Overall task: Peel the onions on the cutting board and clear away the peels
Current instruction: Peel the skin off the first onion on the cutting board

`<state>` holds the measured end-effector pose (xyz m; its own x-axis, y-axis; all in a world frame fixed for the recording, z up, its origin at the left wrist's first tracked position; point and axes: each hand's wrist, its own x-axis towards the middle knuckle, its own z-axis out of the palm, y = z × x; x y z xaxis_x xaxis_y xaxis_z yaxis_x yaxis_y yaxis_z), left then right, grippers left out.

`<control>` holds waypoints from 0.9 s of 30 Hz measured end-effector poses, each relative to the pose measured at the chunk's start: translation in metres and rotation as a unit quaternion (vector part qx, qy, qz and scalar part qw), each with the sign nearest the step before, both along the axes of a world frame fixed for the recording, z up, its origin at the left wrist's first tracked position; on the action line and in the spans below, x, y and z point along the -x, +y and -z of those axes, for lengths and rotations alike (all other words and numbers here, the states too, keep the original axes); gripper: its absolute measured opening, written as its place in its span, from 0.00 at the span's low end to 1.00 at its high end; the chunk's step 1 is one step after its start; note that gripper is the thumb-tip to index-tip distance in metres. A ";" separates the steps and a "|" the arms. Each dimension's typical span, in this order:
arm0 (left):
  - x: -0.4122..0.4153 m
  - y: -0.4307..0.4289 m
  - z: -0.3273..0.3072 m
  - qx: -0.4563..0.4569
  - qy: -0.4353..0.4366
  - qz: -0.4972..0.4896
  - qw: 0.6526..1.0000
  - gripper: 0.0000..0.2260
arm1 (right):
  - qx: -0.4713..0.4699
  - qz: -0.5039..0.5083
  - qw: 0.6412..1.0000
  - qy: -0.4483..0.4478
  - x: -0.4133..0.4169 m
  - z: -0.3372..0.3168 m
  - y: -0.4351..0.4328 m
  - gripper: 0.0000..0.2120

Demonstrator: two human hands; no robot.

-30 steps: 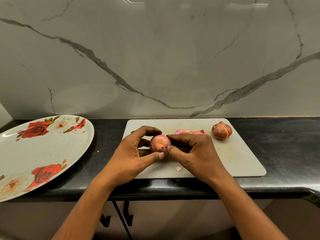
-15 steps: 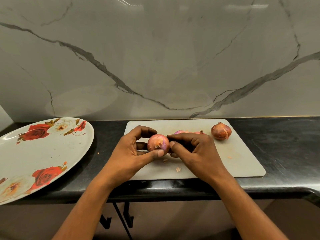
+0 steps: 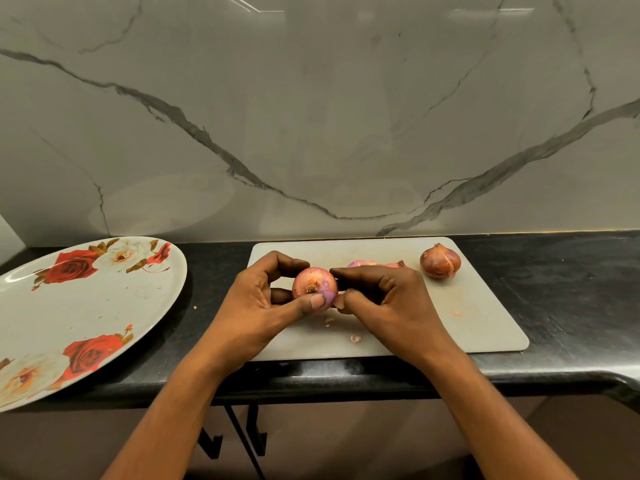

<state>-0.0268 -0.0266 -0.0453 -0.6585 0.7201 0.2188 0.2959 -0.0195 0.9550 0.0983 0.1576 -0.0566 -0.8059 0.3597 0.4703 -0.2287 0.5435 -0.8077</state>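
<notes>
Left hand is gripping the onion mid-frame, steadying it, while right hand is pinching off skin.

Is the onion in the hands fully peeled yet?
Partly. The onion, held by the left hand, shows purple flesh on one side; brown skin covers the rest. The right hand pinches a loose peel.

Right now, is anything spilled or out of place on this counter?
Only minor: peel scraps lie loose on the cutting board, and one tiny speck sits on the black counter left of it.
</notes>
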 end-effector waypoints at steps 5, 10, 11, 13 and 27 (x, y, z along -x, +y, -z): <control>0.000 0.001 0.000 0.006 0.015 -0.030 0.999 0.22 | 0.087 -0.023 0.996 -0.022 -0.003 -0.002 -0.001 0.15; 0.000 0.000 0.001 -0.006 0.012 -0.042 0.999 0.21 | 0.059 -0.012 0.998 -0.033 -0.004 -0.002 -0.002 0.20; -0.001 0.000 0.001 -0.011 0.008 -0.042 0.999 0.21 | 0.052 -0.006 0.998 -0.031 -0.004 -0.002 -0.002 0.18; -0.001 0.000 0.001 -0.021 -0.001 -0.044 0.999 0.21 | 0.039 0.000 0.999 -0.025 -0.003 -0.003 -0.002 0.12; 0.008 -0.002 0.006 -0.087 -0.060 -0.011 0.994 0.18 | 0.066 0.026 0.997 -0.020 -0.002 -0.001 -0.001 0.02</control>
<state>-0.0348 -0.0284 -0.0518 -0.7029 0.6629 0.2579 0.1823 -0.1826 0.9661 0.1007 0.1570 -0.0559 -0.8017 0.4591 0.3827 -0.1680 0.4414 -0.8815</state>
